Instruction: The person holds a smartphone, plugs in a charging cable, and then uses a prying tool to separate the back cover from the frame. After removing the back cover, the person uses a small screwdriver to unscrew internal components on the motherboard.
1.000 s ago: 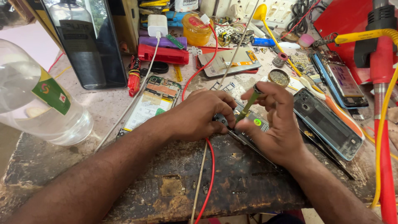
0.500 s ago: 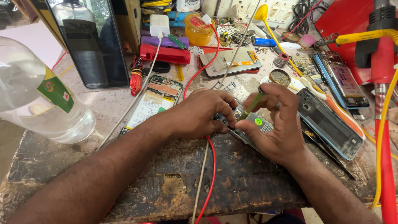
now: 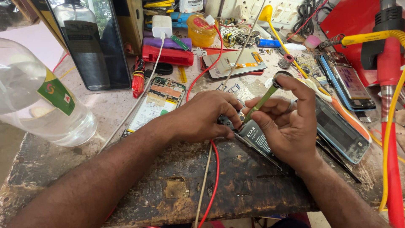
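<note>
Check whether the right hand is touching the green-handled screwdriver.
Touching. The head view shows the right hand pinching the green-handled screwdriver between thumb and fingers, its index finger reaching over the round cap at the top.

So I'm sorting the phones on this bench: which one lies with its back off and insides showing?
The opened phone left of the left hand, below the white charger; the blue-edged phones at right are not opened.

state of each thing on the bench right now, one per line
left hand: pressed down on the dark phone
right hand: closed on the green screwdriver
green screwdriver: tilted, tip down
dark phone: lying flat
opened phone: back off, insides showing
plastic bottle: lying on its side
</note>
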